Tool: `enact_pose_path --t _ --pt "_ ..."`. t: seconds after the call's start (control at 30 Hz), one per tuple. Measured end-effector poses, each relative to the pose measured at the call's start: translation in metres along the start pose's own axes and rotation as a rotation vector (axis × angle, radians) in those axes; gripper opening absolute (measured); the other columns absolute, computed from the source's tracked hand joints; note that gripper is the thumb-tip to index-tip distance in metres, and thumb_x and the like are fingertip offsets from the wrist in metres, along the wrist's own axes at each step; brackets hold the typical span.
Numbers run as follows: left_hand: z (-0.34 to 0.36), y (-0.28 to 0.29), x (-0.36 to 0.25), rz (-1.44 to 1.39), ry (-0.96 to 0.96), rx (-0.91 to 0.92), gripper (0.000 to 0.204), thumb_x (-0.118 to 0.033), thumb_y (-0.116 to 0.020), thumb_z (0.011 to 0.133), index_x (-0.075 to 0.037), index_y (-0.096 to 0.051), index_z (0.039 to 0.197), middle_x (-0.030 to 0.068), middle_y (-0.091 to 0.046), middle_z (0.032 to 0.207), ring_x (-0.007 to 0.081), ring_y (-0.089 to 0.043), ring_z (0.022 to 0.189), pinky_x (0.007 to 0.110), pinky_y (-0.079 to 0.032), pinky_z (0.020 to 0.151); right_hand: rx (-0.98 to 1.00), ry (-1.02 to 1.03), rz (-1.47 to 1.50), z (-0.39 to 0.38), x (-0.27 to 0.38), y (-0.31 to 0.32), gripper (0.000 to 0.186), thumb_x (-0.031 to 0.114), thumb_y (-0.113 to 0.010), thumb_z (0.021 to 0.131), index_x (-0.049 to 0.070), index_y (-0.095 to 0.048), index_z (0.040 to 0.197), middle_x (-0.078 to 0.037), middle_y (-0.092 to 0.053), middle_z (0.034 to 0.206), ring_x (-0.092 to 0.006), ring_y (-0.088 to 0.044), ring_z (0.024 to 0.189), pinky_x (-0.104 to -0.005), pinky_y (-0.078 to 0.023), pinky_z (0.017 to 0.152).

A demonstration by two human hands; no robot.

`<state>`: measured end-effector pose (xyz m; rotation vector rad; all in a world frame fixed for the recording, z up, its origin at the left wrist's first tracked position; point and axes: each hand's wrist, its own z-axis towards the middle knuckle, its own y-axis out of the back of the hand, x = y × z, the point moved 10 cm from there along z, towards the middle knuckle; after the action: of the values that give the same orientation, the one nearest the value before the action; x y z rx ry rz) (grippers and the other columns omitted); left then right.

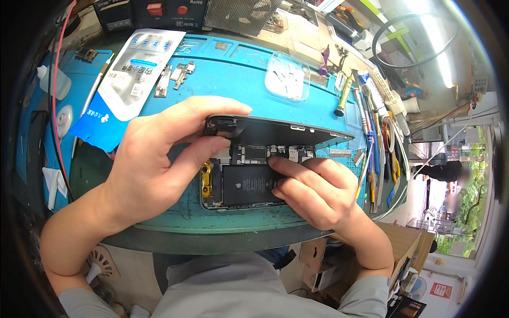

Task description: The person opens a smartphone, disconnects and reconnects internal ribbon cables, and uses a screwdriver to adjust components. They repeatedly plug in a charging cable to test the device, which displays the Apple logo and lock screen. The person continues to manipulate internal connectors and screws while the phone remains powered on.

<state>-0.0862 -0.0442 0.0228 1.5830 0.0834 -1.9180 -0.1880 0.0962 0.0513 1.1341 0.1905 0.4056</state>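
An opened smartphone [212,199] lies on the blue mat in front of me, its black battery [246,185] and circuit board exposed. Its screen panel [275,131] is lifted along the far edge and tilted up. My left hand [164,143] pinches the left end of that panel between thumb and fingers. Over the right part of the phone body, my right hand [318,188] is curled, its index fingertip touching down at the board just beyond the battery. The other fingers are bent at the battery's right side, and whether they hold anything is hidden.
A silver and blue pouch [130,74] and small phone parts [183,73] lie beyond my left hand. Farther back stands a clear plastic box [288,77] with small pieces. Screwdrivers and tweezers [379,148] line the right side. A white bottle [53,82] is at far left.
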Motion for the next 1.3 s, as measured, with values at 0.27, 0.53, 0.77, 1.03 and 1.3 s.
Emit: enact_pose_path --t 0.27,0.53,0.77,1.03,1.3 --pt "-0.001 0.000 0.001 -0.028 -0.011 0.012 0.042 0.014 -0.059 0.097 0.002 -0.062 0.138 0.0112 -0.066 0.137 0.0147 -0.070 0.111 0.028 -0.059 0.094 0.010 0.079 -0.062 0.004 0.004 0.000 0.019 0.014 -0.082 0.076 0.006 -0.069 0.087 -0.011 -0.079 0.107 -0.0198 -0.069 0.076 -0.0292 -0.053 0.060" --pt "-0.002 0.000 0.002 -0.032 0.021 0.013 0.042 0.014 -0.058 0.098 0.002 -0.061 0.138 0.0113 -0.066 0.137 0.0145 -0.069 0.113 0.027 -0.058 0.096 0.059 0.179 -0.139 0.002 0.008 -0.002 0.018 0.020 -0.081 0.079 0.010 -0.067 0.086 -0.009 -0.079 0.108 -0.0165 -0.067 0.072 -0.0269 -0.046 0.055" --pt "0.000 0.000 0.000 -0.024 0.071 0.026 0.041 0.011 -0.060 0.100 0.003 -0.059 0.140 0.0108 -0.066 0.135 0.0134 -0.069 0.110 0.027 -0.056 0.094 -0.224 0.048 -0.028 -0.014 -0.011 0.026 0.026 0.017 -0.085 0.084 0.009 -0.068 0.101 -0.011 -0.079 0.102 -0.0218 -0.067 0.076 -0.0295 -0.048 0.061" --pt "-0.004 0.003 0.002 -0.035 0.059 -0.064 0.051 0.015 -0.064 0.093 0.002 -0.059 0.142 0.0139 -0.069 0.130 0.0157 -0.071 0.106 0.028 -0.058 0.091 -0.273 -0.480 0.564 -0.025 -0.085 0.018 0.046 -0.001 -0.075 0.092 0.002 -0.064 0.136 -0.012 -0.075 0.112 -0.0221 -0.074 0.094 -0.0324 -0.059 0.082" --pt "-0.029 -0.020 -0.077 0.705 -0.457 -0.017 0.041 -0.012 -0.079 0.090 -0.001 -0.064 0.127 0.0112 -0.075 0.116 0.0251 -0.067 0.098 0.039 -0.048 0.087 -0.313 -0.456 0.583 -0.028 -0.086 0.014 0.026 -0.003 -0.071 0.094 0.002 -0.069 0.119 -0.013 -0.074 0.102 -0.0239 -0.075 0.088 -0.0322 -0.059 0.076"
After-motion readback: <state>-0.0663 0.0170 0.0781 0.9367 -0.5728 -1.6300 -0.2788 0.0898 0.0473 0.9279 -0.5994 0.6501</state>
